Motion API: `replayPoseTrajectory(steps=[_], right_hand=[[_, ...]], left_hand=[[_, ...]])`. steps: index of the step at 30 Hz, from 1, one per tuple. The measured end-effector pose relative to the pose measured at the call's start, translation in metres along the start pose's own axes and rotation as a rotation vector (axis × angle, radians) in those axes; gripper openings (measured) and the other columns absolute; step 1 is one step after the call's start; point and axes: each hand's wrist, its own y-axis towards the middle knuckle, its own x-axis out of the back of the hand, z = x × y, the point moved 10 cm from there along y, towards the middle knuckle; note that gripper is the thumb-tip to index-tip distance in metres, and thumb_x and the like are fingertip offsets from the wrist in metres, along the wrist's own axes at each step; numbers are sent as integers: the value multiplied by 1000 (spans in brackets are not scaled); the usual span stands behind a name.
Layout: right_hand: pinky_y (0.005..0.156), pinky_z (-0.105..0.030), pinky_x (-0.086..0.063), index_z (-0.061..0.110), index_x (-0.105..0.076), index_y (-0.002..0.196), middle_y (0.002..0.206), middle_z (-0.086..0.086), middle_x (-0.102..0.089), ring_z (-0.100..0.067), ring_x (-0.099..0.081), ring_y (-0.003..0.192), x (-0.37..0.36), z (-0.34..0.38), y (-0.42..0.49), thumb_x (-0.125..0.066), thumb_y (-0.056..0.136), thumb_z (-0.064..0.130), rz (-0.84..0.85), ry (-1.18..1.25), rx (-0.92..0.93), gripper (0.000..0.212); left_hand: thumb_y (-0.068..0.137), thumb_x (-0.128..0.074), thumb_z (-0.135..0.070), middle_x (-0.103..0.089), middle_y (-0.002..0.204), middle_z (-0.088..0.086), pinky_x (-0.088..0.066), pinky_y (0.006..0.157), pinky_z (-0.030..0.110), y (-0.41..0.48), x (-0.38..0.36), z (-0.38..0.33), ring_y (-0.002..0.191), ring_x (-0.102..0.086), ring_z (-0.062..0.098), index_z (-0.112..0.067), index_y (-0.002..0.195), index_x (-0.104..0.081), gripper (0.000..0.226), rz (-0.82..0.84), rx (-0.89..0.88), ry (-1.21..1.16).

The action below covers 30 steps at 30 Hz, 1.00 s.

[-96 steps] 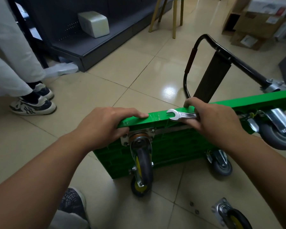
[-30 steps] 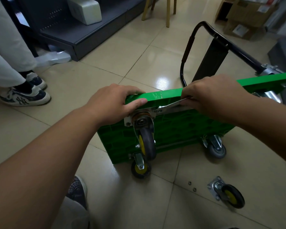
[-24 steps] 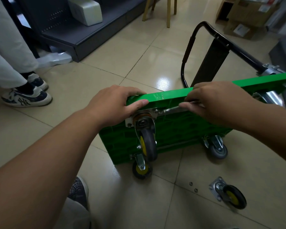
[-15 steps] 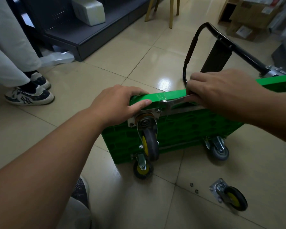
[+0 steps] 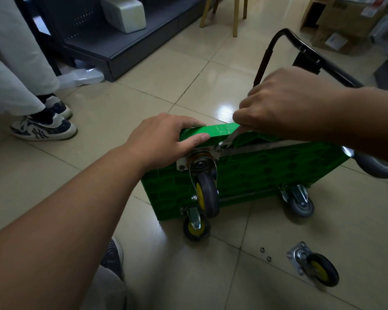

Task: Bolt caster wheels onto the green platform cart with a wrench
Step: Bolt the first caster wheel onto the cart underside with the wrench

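Right hand (image 5: 285,104) fingers curled tight round the wrench (image 5: 230,139) handle; wrench head angles down-left of the grip onto the caster (image 5: 205,193) plate. Left hand (image 5: 164,139), just left, clamps the top edge of the green cart (image 5: 255,175), tipped on its side on glossy beige tile floor (image 5: 143,108). Loose caster (image 5: 318,267) lies below-right. Dark shelf base (image 5: 126,48) and cardboard boxes (image 5: 345,16) beyond.

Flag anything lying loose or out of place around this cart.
One caster lies tipped over on the floor, apart from the green cart, with two small fasteners loose beside it. The cart stands on edge, held by the left hand.
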Motion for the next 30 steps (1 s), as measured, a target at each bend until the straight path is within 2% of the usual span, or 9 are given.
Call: replayPoseTrajectory(steps=[7,12,18,21,23,26,28,30], right_hand=[[56,-35,-52,16,-60,90,68,0,-55,-19,-54,57,3,9,17,-55,97,13,127,-164,-11,10],[55,-32,-45,14,-59,93,67,-1,-52,-20,-53,58,4,19,22,-51,97,9,183,-202,-10,10],[59,-36,-52,16,-56,85,65,-1,-52,-23,-52,58,13,18,19,-51,95,9,146,-202,-30,14],[59,-35,-52,16,-56,85,66,-1,-52,-23,-53,58,13,18,19,-51,96,9,191,-205,-39,14],[58,-33,-47,16,-50,84,66,-1,-48,-22,-52,60,9,19,18,-47,98,9,254,-192,-53,15],[56,-33,-37,17,-36,80,66,-1,-40,-18,-40,55,8,22,17,-42,100,10,326,-164,-64,22],[53,-32,-34,17,-31,77,66,-1,-39,-15,-34,52,9,28,21,-41,103,13,360,-152,-46,28],[47,-29,-28,15,-24,71,66,0,-40,-15,-34,51,10,37,30,-42,104,15,375,-168,-17,38]], left_hand=[[95,-48,-66,-73,115,-10,-34,63,30,-1,2,-2,82,-54,9,-45,134,-62,47,-8,-1,-1],[95,-49,-66,-72,104,-12,-33,57,26,-2,2,-3,77,-53,10,-47,133,-63,45,-2,18,2],[95,-49,-68,-73,115,-11,-40,68,32,-3,2,-2,95,-65,17,-50,133,-61,44,-1,16,7],[94,-48,-68,-73,117,-11,-40,69,32,-3,2,-2,97,-65,18,-50,133,-61,45,2,23,18],[94,-48,-69,-72,120,-11,-42,70,32,-3,2,-2,100,-65,18,-48,134,-61,47,1,23,19],[95,-49,-67,-72,122,-11,-41,70,32,-3,3,-4,99,-64,18,-45,135,-62,47,0,22,18],[96,-49,-64,-73,108,-11,-34,63,30,-4,4,-6,80,-56,13,-43,134,-63,46,10,23,22],[96,-51,-59,-63,76,-14,-28,55,28,-4,4,-7,61,-42,7,-41,130,-67,42,12,33,0]])
